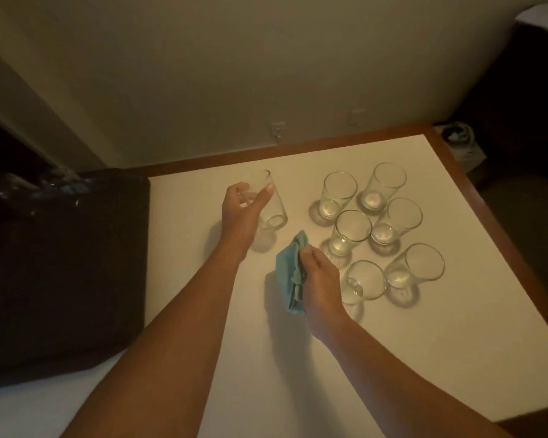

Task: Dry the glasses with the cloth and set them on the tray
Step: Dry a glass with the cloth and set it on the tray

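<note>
Left hand (239, 210) grips a clear tilted glass (268, 203) left of six upright glasses (350, 230), right hand (318, 279) clutching the crumpled teal cloth (287, 270).

No legible text, label, brand, number or sign appears on any surface in the head view.
</note>
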A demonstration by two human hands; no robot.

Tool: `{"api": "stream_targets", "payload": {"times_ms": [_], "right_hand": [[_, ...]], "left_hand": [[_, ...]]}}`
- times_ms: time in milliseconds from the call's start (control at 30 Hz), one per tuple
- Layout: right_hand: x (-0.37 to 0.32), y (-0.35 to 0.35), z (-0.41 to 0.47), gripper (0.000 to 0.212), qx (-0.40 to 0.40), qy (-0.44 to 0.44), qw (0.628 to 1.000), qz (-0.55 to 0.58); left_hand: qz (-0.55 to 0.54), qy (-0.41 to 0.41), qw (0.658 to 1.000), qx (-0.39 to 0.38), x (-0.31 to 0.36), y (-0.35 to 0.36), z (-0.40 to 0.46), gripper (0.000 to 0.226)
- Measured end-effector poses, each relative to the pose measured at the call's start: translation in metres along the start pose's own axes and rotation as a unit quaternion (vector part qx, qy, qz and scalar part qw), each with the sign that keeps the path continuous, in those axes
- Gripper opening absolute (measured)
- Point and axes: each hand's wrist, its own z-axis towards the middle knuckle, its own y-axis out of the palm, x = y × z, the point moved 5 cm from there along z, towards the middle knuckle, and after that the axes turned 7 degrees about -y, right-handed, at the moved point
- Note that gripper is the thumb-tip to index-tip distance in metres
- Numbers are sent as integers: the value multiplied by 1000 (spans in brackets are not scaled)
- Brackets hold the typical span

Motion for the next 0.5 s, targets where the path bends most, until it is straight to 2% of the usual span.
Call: {"api": "stream_targets", "payload": {"times_ms": [133, 233, 333, 433, 500], "right_hand": [[-41, 18, -26, 25, 18, -117, 993, 30], [-67, 57, -42, 36, -68, -175, 982, -18], [-86, 102, -61, 47, -166, -210, 962, -56], [-83, 129, -95, 48, -178, -247, 950, -66], [-66, 137, -130, 50, -177, -307, 927, -121]], "left_hand": [[-119, -63, 991, 16, 14, -41, -43, 60], [-143, -101, 984, -8, 21, -59, -85, 70], [-160, -87, 983, -34, 30, -72, -121, 75], [-140, -68, 988, 1, 43, -105, -137, 81], [-129, -58, 990, 29, 49, -131, -142, 72]]}}
